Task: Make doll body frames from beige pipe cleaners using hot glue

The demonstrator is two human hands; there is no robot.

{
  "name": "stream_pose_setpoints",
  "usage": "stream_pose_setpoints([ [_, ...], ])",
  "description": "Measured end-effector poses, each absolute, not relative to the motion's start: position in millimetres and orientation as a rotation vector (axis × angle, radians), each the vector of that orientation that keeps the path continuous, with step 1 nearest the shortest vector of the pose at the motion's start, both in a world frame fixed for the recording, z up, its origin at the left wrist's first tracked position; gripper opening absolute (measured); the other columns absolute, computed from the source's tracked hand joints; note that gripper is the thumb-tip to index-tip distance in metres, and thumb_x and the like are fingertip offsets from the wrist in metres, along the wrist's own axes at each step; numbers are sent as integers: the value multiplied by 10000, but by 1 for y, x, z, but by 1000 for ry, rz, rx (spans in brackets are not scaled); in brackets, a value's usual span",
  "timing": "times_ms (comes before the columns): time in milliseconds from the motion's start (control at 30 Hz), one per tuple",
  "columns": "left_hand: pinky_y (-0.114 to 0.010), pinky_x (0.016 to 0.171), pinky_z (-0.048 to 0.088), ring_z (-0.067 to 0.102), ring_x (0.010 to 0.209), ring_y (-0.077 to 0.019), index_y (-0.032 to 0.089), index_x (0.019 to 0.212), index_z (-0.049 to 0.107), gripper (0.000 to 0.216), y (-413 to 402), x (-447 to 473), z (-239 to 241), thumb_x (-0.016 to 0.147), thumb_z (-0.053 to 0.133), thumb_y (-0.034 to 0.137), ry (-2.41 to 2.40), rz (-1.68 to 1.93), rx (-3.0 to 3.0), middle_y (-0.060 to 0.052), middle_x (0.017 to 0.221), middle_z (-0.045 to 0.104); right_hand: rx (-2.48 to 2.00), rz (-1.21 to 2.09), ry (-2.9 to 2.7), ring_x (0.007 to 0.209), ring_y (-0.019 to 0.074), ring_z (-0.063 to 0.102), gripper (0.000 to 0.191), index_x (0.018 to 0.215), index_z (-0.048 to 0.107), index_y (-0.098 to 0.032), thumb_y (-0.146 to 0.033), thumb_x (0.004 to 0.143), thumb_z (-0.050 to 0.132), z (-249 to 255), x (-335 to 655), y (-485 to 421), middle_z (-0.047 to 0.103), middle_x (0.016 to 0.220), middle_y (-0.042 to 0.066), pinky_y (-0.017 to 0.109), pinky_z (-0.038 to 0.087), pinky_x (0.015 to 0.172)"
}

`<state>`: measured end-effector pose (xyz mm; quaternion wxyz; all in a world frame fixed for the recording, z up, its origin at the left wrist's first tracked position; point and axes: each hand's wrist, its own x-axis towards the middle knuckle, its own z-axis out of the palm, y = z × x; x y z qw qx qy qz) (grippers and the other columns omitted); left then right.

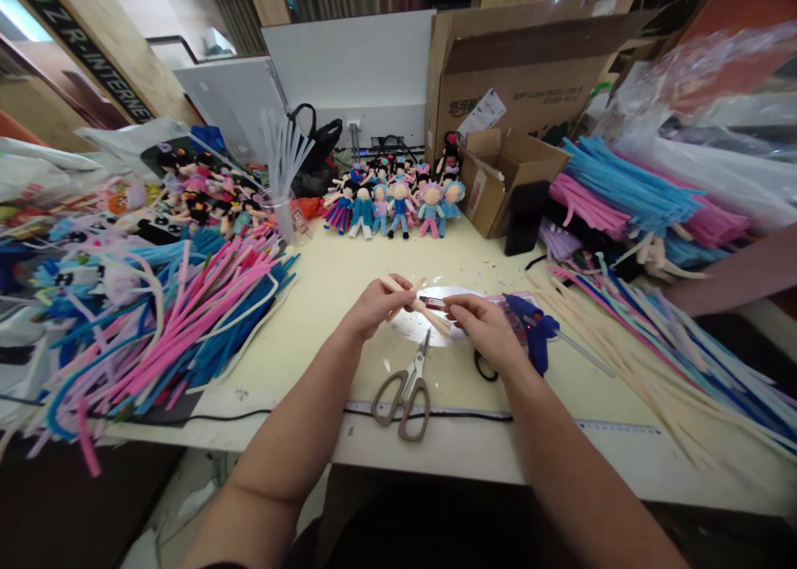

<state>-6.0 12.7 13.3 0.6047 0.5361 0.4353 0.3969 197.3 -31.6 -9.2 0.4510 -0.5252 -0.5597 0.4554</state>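
My left hand [381, 305] is closed around a beige pipe-cleaner piece [437, 318], whose strands slant down to the right. The fingers of my right hand [484, 324] pinch the end of a small, thin dark-red object [431, 301]; its kind is too small to make out. It meets or overlaps the beige piece. Just below both hands lie scissors [408, 382] with grey-brown handles, blades pointing away from me and slightly apart. A blue glue gun [536, 330] rests right beside my right hand, a clear glue stick at its back.
Pipe cleaners [180, 320] are heaped at the left, with more bundles [635, 195] at the right. Several small dolls [398, 208] stand at the back near an open cardboard box [514, 170]. A black phone-like slab [526, 218] leans there. A ruler [616, 427] and black cable cross the front.
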Motion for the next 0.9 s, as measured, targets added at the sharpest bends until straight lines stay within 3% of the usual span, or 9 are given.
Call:
stream_pose_setpoints([
  [100, -251, 581, 393, 569, 599, -125, 136, 762, 562, 237, 11, -4, 13, 651, 696, 297, 1009, 916, 1248, -14, 631, 619, -1286, 1246, -1377, 756, 162, 586, 281, 812, 670, -172, -413, 796, 526, -10, 193, -32, 661, 797, 38, 299, 434, 706],
  [300, -239, 556, 372, 563, 600, -123, 140, 772, 558, 227, 14, -7, 11, 671, 682, 301, 1026, 930, 1262, -23, 630, 627, -1346, 1232, -1351, 581, 110, 503, 156, 646, 605, -180, -325, 697, 636, -6, 195, -32, 572, 603, -27, 258, 389, 592],
  [500, -230, 512, 330, 531, 555, -112, 144, 755, 566, 239, 9, -4, 14, 671, 679, 337, 1034, 856, 1324, -18, 614, 617, -1249, 1327, -1265, 739, 154, 593, 275, 800, 662, -176, -432, 772, 563, -5, 193, -33, 666, 823, 42, 292, 445, 687],
  [700, -251, 575, 385, 539, 590, -120, 126, 732, 605, 236, 0, 6, 18, 655, 700, 328, 944, 763, 1355, -19, 619, 602, -1244, 1503, -1405, 634, 132, 541, 317, 813, 660, -155, -457, 731, 609, -3, 177, -41, 643, 716, 22, 260, 404, 593],
  [900, -267, 632, 409, 550, 650, -123, 115, 643, 582, 215, -1, 11, 14, 618, 729, 271, 923, 843, 1317, -25, 687, 588, -1359, 1187, -1561, 579, 117, 482, 300, 664, 623, -169, -454, 747, 578, -8, 171, -42, 590, 620, 2, 239, 358, 537],
])
